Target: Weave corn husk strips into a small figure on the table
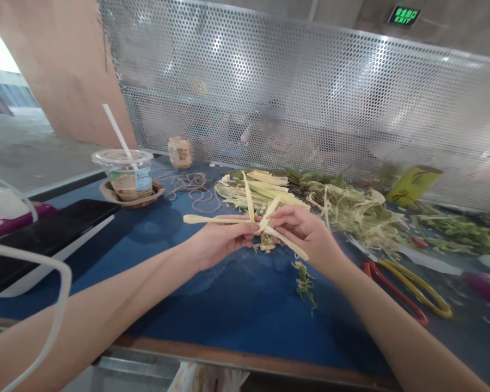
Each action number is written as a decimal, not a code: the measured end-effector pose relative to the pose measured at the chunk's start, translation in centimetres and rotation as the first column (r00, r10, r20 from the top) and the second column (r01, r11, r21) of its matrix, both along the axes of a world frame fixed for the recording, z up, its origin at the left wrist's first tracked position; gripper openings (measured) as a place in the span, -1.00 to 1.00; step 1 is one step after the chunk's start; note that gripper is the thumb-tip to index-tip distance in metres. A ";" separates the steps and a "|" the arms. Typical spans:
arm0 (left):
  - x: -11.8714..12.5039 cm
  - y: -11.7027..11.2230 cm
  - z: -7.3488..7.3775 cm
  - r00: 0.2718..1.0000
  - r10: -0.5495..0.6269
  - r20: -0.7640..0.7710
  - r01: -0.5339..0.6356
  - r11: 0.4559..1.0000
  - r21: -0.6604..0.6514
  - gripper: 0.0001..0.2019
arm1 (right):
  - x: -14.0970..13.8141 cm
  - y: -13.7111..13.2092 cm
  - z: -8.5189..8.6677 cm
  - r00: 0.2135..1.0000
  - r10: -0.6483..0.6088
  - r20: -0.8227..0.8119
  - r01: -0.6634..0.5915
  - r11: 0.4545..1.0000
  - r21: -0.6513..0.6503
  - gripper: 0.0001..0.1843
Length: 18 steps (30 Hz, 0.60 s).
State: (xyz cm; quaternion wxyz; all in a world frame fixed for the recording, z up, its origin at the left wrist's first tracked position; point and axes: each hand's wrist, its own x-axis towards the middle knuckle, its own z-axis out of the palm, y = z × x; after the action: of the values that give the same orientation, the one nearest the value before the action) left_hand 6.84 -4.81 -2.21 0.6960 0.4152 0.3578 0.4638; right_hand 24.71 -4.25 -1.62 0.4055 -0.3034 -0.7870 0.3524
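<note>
Between my two hands is a small bundle of pale yellow husk strips [248,196], crossed at the middle with their ends fanning out several ways. My left hand [222,237] pinches the crossing from the left, thumb on top. From the right, my right hand [302,228] grips the strips close to the crossing, its fingertips together. One strip points left past my left thumb; another slants down under my right palm. Just beyond lies a pile of cut pale husks [269,188]. A dried green sprig [305,283] lies on the blue table top below my right hand.
A lidded drink cup [130,177] with a straw stands at the left, near tangled twine [194,188] and a dark tablet-like device [44,237]. Scissors with red and yellow handles [416,286] lie at the right, before dried leaves [359,215]. A perforated metal screen [310,92] rises behind.
</note>
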 end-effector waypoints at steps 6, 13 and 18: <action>0.1 -0.1 -0.1 1.000 -0.009 0.022 0.010 1.000 -0.007 -0.88 | 0.3 -0.4 -0.3 0.977 -0.105 0.183 -0.001 0.866 0.500 -0.83; 0.4 0.0 -0.8 1.000 -0.022 -0.022 0.024 0.998 0.064 -0.88 | -0.2 -0.7 -0.4 0.910 -0.315 0.270 -0.065 0.535 0.842 -0.86; 0.8 -0.2 -0.7 0.979 0.036 -0.201 0.002 0.983 0.185 -0.94 | -0.9 -0.7 -1.0 0.940 -0.298 0.168 0.131 0.768 0.627 -0.90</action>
State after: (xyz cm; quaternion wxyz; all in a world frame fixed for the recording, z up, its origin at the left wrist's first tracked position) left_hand 7.61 -5.03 -2.94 0.6103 0.5199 0.3864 0.4560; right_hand 23.83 -4.94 -2.59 0.4133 -0.2890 -0.8635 -0.0100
